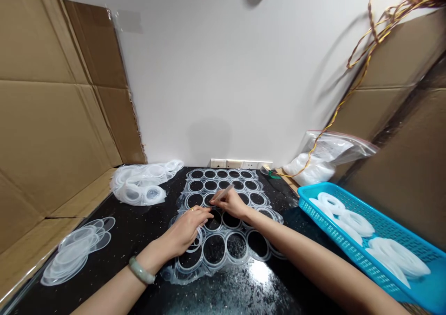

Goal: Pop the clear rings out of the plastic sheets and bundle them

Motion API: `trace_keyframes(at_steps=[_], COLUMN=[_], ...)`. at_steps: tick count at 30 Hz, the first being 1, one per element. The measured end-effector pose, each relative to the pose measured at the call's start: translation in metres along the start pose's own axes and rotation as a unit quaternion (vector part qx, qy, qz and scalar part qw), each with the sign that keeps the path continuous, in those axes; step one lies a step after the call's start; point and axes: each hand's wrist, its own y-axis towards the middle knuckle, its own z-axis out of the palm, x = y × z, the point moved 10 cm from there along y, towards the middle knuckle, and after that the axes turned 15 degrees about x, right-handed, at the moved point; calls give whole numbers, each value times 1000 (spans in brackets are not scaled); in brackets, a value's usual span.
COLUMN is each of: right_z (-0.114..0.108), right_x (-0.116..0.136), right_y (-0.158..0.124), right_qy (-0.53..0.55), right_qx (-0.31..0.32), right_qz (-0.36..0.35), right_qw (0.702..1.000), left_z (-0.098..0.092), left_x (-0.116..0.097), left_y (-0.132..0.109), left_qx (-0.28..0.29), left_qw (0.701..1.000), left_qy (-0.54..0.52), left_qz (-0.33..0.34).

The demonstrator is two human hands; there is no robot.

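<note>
1. Right hand (232, 204): clenched in a pinch, grasping slim pale tool (223, 193), tip at the ring sheet.
2. Left hand (184, 226): fingers on the sheet; cannot tell if gripping.
3. Clear plastic ring sheet (226, 246): glossy, rows of circular holes, flat on black speckled tabletop (121, 231), under both hands.
4. Right: blue perforated plastic basket (313, 189), white ring bundles (355, 224) inside.
5. Left: loose clear ring pile (139, 185), overlapping clear discs (73, 250).

The head camera looks forward and down from close above the left hand (183, 229) and right hand (232, 203), over the worktop (142, 217), facing a white wall (209, 73).
</note>
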Motion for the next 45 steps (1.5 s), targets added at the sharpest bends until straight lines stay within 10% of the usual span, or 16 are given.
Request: trace_keyframes(at_steps=[11,39,45], right_z=[1,9,12], right_x=[-24,-16,20], right_y=[7,13,5], right_qy=[213,51,-138], right_qx=[-43,-25,-7], right_qz=[76,64,5], right_qw=[973,996,990], left_z=[-5,-6,-10], left_x=[12,11,4], left_y=[-6,-6,-2], left_qx=[-17,-6,-9], left_qw=[1000,1000,1000], left_qy=[-8,19,14], left_qz=[-8,-15,-3])
